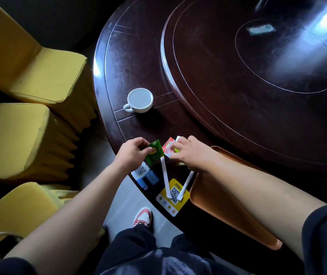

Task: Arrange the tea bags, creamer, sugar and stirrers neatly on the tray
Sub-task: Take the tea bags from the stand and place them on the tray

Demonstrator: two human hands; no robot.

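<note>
My left hand [132,150] pinches a green tea bag packet [155,152] at the near edge of the dark round table. Just right of it, my right hand [191,153] has its fingers on a red and white sachet [168,148], with a white packet edge [178,138] peeking out behind. A yellowish packet [180,163] shows under my right palm. Two white wrapped stirrers [165,178] [186,185] lie on the table below the hands. The orange tray [214,203] sits at the right, partly under my right forearm, and its visible part holds nothing.
A white cup [139,99] stands further back on the table. Two QR-code stickers [144,173] [173,197] lie on the table's edge. A raised turntable [267,76] fills the right of the table. Yellow covered chairs [25,108] stand at the left.
</note>
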